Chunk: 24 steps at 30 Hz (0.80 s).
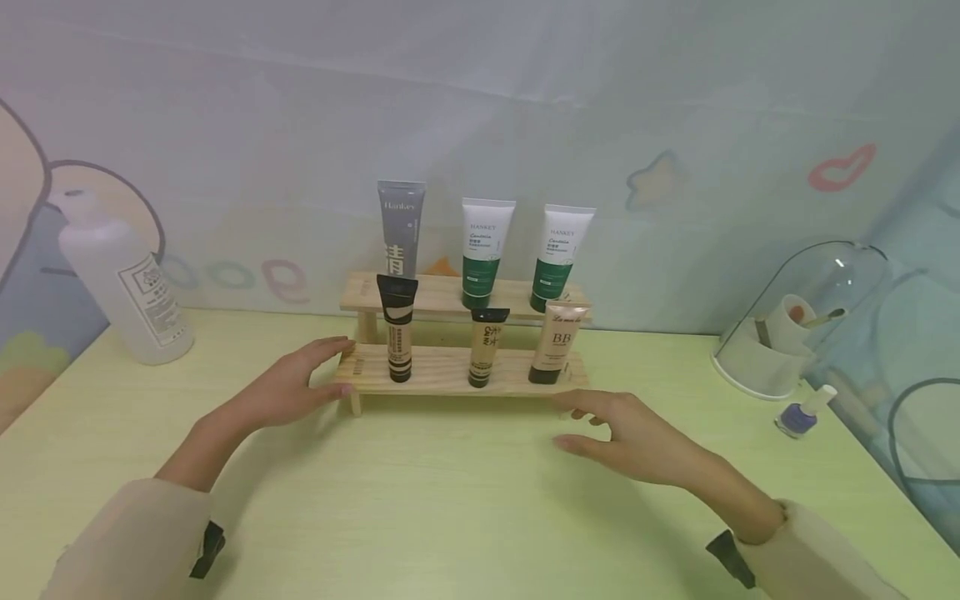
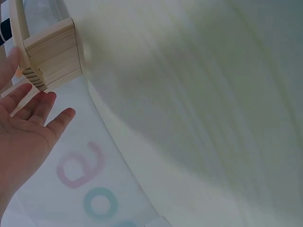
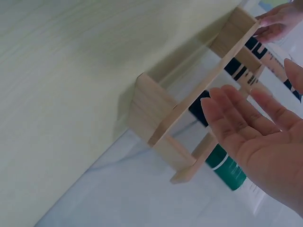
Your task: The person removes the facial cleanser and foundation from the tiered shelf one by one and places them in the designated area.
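Observation:
A two-tier wooden display rack [image 1: 450, 385] stands on the table. Its lower shelf bears a black-capped beige tube [image 1: 401, 337], a small gold tube [image 1: 483, 354] and a beige BB cream tube [image 1: 555, 343]. On the upper shelf stand a grey tube [image 1: 402, 229] and two white-and-green tubes [image 1: 480, 275]. My left hand [image 1: 296, 385] is at the rack's left end, thumb at the front corner and the other fingers loosely extended beside it. My right hand [image 1: 626, 433] hovers by the front right corner, its fingers relaxed and holding nothing.
A white pump bottle [image 1: 127, 283] stands at the back left. To the right are a clear dome [image 1: 832, 283] over a white holder [image 1: 757, 358] with brushes, and a purple nail polish bottle [image 1: 798, 417]. A printed curtain [image 1: 300, 125] hangs behind the table.

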### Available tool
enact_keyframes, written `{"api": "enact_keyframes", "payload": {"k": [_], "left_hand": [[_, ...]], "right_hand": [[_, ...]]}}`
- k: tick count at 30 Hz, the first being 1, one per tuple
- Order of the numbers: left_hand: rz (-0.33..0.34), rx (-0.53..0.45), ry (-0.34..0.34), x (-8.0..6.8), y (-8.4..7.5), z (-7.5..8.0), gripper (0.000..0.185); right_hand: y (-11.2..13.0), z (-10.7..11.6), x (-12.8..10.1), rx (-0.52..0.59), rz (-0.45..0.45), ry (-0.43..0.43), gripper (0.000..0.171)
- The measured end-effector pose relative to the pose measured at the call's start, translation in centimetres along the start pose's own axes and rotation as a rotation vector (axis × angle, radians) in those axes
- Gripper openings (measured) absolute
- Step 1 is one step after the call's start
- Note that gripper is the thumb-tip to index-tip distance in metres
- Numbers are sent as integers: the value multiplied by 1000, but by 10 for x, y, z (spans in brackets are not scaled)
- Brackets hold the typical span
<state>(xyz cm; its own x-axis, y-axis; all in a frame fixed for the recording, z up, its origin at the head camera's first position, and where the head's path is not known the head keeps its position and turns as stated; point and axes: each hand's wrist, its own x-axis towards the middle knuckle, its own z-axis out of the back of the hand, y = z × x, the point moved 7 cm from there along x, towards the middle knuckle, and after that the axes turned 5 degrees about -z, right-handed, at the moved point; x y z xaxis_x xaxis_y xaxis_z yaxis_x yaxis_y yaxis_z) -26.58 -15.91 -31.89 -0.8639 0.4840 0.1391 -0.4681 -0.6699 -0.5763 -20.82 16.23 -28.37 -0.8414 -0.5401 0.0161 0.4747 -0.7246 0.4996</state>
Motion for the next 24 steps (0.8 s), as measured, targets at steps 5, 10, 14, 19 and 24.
{"api": "enact_keyframes", "payload": {"k": [5, 10, 14, 19, 24], "left_hand": [[5, -19, 2, -1, -1, 0, 63], [7, -25, 3, -1, -1, -1, 61], [0, -24, -1, -1, -3, -1, 59], [-12, -22, -8, -2, -7, -1, 58], [-13, -28, -7, -2, -7, -1, 57]], "right_hand": [[17, -7, 11, 40, 39, 51, 42], [32, -15, 26, 62, 93, 62, 35], [41, -22, 37, 89, 118, 77, 37], [55, -30, 51, 134, 151, 84, 40], [70, -36, 63, 186, 172, 54, 40]]}}
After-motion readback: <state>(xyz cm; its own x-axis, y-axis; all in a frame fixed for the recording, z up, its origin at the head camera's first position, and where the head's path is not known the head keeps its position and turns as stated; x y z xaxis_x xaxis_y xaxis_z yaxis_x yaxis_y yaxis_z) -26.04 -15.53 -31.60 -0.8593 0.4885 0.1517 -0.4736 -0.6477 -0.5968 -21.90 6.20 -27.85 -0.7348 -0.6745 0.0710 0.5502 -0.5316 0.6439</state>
